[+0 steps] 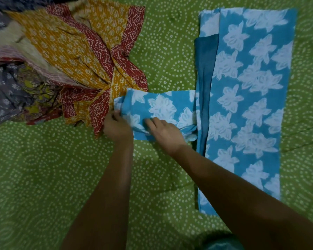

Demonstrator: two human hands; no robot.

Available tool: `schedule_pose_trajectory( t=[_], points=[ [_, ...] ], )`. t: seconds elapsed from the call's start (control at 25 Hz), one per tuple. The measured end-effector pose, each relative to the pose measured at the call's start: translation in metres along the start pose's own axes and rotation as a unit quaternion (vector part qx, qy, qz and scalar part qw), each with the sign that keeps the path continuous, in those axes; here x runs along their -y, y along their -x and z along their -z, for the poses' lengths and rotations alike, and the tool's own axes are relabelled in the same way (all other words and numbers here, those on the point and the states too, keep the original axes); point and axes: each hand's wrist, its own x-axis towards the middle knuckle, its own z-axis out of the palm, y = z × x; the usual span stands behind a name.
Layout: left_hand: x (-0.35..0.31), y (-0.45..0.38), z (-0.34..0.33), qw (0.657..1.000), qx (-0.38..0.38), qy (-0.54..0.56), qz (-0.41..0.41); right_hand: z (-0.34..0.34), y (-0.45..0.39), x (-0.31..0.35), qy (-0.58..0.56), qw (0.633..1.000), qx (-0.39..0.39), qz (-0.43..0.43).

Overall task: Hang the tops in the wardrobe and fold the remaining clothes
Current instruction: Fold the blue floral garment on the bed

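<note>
The person's two bare arms reach forward over a green bedspread (pixel 43 177) with white dotted rings. The left hand (pixel 117 126) is curled and pinches the open end of the sleeve (pixel 159 109) of a blue top (pixel 248 98) with white flowers. The right hand (pixel 163 131) lies on the same sleeve just beside the left hand, with its fingers (pixel 150 122) bent down onto the cloth; whether it grips or only presses cannot be told. The blue top lies flat on the bedspread to the right. Its long side runs from near the person to far away, and it looks folded along its length, with a darker inner side showing at the left edge. The sleeve sticks out sideways to the left, across the long side, and its end touches the pile. So the folding of this one piece looks started but not done: the sleeve likely has yet to be laid over the body. Farther off at the left, a loose pile of clothes (pixel 25 83) waits, with a yellow and red cloth (pixel 76 51) on top and grey and flowered ones under it. None of these looks folded. No wardrobe shows, so most of the job seems left.
</note>
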Motion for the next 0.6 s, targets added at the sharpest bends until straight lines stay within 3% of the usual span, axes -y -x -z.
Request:
schedule_pose_trajectory(
  t=[0.04,0.12,0.2,0.24,0.36,0.52,0.6],
  points=[
    [0.007,-0.001,0.005,1.000,0.002,0.008,-0.014,-0.003,0.006,-0.007,-0.004,0.999,-0.003,-0.041],
    [0.017,0.005,0.011,0.995,0.080,-0.009,-0.058,-0.008,0.018,-0.023,0.034,0.995,0.004,-0.094],
    [0.020,0.010,0.011,0.981,0.185,-0.010,-0.056,-0.011,0.024,-0.031,0.044,0.997,0.010,-0.065],
    [0.021,0.009,0.008,0.978,0.202,-0.008,-0.057,-0.011,0.023,-0.030,0.029,0.999,0.023,-0.032],
    [0.026,-0.003,0.000,0.981,0.148,-0.069,-0.103,-0.014,0.024,-0.018,0.043,0.998,0.052,0.006],
    [0.034,-0.013,0.002,0.979,0.101,-0.097,-0.147,-0.008,0.030,-0.037,0.108,0.978,0.052,-0.173],
    [0.039,-0.012,0.001,0.975,0.103,-0.120,-0.155,-0.009,0.035,-0.038,0.093,0.975,0.081,-0.183]
  ],
)
